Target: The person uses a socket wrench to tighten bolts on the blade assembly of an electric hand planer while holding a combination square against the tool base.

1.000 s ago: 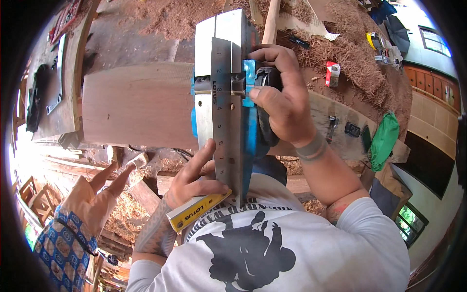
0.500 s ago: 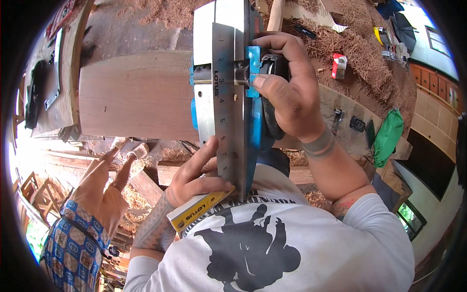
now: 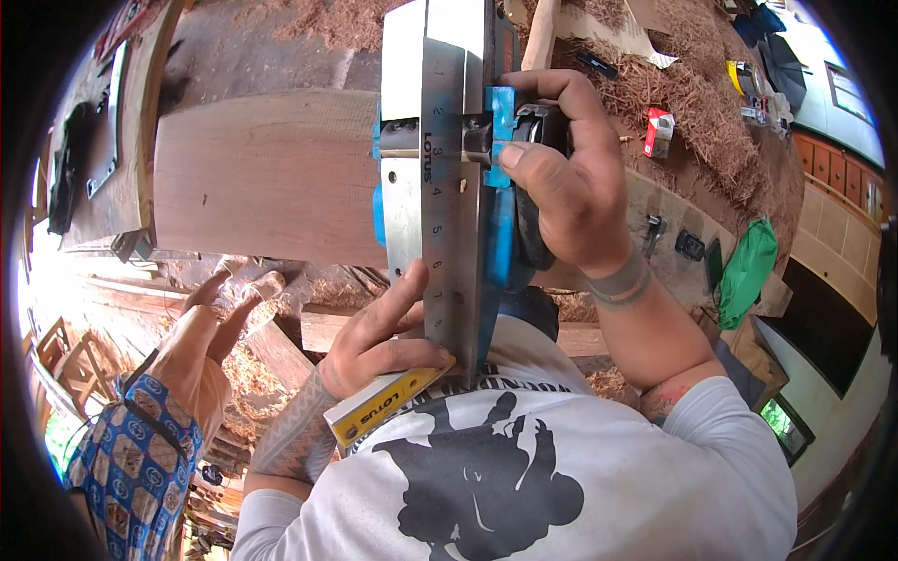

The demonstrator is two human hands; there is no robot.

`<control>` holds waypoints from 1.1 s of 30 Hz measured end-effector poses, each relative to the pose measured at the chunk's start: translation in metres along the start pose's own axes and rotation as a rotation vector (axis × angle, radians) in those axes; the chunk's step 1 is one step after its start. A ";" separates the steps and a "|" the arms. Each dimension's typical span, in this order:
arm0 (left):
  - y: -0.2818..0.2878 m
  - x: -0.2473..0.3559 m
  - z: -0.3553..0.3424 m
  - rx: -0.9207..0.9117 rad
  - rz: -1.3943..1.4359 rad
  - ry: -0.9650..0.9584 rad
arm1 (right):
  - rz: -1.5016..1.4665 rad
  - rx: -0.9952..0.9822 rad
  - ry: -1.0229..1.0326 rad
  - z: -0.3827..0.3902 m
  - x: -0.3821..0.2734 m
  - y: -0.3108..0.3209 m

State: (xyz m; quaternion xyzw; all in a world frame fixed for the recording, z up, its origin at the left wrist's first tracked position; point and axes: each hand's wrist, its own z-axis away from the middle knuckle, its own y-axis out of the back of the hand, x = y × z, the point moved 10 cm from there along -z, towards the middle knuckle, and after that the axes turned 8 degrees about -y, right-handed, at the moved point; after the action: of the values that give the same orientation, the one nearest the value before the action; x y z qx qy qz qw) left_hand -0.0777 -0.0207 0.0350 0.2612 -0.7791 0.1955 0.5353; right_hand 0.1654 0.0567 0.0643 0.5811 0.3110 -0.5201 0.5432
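An electric hand planer (image 3: 402, 210) with a blue body is turned so its metal sole and dark cutter drum face me. My right hand (image 3: 580, 187) grips its right side, the thumb pressed on the blue housing near the drum and the fingers curled round the far side. Lengthwise along the sole lies the steel blade of a try square (image 3: 445, 234). My left hand (image 3: 379, 346) pinches this square near its yellow-faced stock, close to my chest, with the index finger stretched up against the planer's sole. Part of the planer's right side is hidden behind my right hand.
A broad wooden board (image 3: 267, 178) lies behind the planer. Wood shavings (image 3: 711, 131) cover the floor, with a red and white box (image 3: 659, 133) among them. A green bag (image 3: 748, 271) hangs at the right. Another person (image 3: 150, 421) stands at the left.
The planer, the square and my right hand sit slightly farther right in the picture. My grips look the same. The other person at the left has shifted a little.
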 end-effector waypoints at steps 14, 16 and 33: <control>-0.006 -0.006 0.005 -0.044 0.024 0.072 | -0.019 -0.018 -0.017 0.005 0.000 -0.002; -0.007 -0.009 0.009 -0.051 0.039 0.087 | 0.003 -0.016 -0.009 0.005 -0.001 -0.001; -0.006 -0.004 0.000 0.008 -0.006 -0.017 | 0.034 0.006 0.077 0.003 -0.005 0.000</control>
State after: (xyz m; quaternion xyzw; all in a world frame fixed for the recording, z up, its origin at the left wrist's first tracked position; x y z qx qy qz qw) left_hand -0.0729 -0.0246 0.0318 0.2673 -0.7820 0.1950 0.5282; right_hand 0.1632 0.0544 0.0695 0.6075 0.3201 -0.4889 0.5380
